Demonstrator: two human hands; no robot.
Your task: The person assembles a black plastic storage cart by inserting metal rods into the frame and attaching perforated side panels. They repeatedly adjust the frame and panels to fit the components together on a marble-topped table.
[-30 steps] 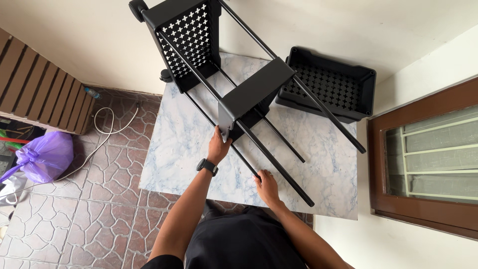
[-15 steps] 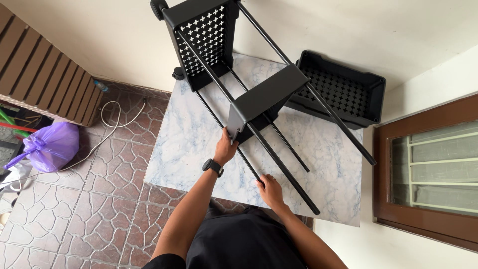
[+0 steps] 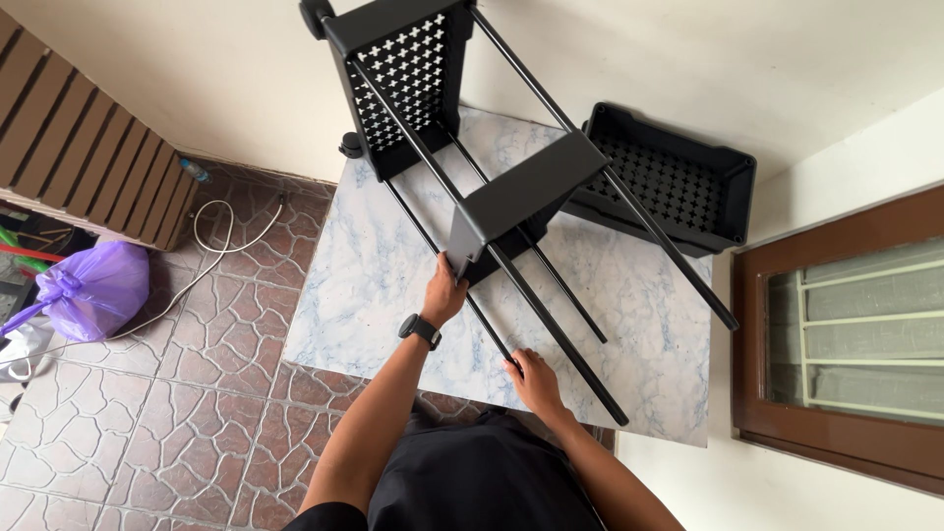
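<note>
1. Now: the left hand grips the near corner of the middle tray, which sits partway along the black rods of the cart frame.
2. Right hand is closed on the rod end at 6 o'clock, near the table edge.
3. Change vs half a second ago: hardly any. Tray is at the same spot on the rods and both grips are unchanged; only the view shifted a little.
4. Meaning: the tray looks held or stuck, not sliding.
5. Frame lies tilted on the table, base tray at 12 o'clock with a caster.
6. Spare tray lies loose at 2 o'clock, clear of both hands.
7. Purple bag and cable on the floor at 9 o'clock.
</note>
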